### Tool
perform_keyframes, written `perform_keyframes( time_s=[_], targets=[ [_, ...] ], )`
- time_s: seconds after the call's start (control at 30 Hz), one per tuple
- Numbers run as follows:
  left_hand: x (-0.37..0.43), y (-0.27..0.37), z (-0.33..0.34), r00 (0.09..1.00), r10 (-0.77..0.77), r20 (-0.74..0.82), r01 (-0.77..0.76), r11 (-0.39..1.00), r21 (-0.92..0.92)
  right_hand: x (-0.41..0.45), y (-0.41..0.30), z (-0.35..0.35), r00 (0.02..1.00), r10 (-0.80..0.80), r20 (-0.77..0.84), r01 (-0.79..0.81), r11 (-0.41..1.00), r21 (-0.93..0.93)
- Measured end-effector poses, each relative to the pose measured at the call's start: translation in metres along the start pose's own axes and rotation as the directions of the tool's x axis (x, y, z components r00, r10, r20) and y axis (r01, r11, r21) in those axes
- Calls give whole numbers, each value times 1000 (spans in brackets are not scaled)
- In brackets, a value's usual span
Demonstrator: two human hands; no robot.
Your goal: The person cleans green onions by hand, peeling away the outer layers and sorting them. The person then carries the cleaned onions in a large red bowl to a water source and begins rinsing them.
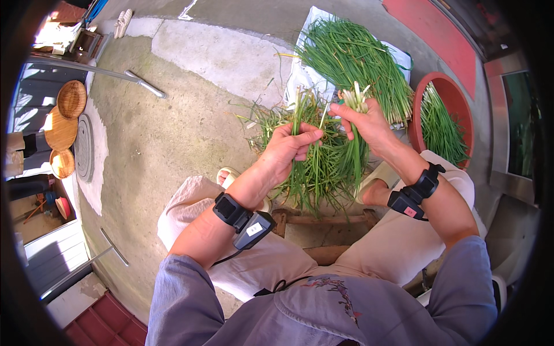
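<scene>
My left hand (291,147) grips several long green stalks, their pale ends up and their leaves hanging below; a thin pale stalk stands by its thumb tip. To its right, my right hand (361,119) holds a bunch of scallions or similar greens (356,98), white ends upward and green leaves hanging down. Beneath both hands lies a loose heap of green and yellowed leaves (322,166) on the concrete. Beyond the hands, a large pile of long greens (355,56) rests on white sheeting (295,84), root ends towards the lower right.
A reddish-brown tub (465,112) with greens (439,123) stands at the right. A low wooden frame (326,219) is between my legs. At the left are woven baskets (71,99), a round cover (84,147) and a metal bar (147,85). A red mat (437,39) lies at the upper right.
</scene>
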State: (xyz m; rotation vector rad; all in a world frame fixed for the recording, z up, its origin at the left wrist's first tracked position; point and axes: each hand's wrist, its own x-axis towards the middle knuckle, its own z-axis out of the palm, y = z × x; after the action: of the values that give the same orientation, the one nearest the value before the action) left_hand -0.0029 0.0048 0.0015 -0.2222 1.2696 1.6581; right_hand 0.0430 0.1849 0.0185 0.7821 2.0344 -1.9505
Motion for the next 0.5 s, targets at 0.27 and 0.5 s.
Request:
perform_keyframes(
  time_s=[0.27,0.5],
  targets=[
    [3,-8,6,993,65,102,-71,996,55,1,17,12,995,-92,29,82,966,245],
    [4,-10,4,997,19,81,-24,997,69,-1,2,10,987,-160,29,151,966,209]
  ],
)
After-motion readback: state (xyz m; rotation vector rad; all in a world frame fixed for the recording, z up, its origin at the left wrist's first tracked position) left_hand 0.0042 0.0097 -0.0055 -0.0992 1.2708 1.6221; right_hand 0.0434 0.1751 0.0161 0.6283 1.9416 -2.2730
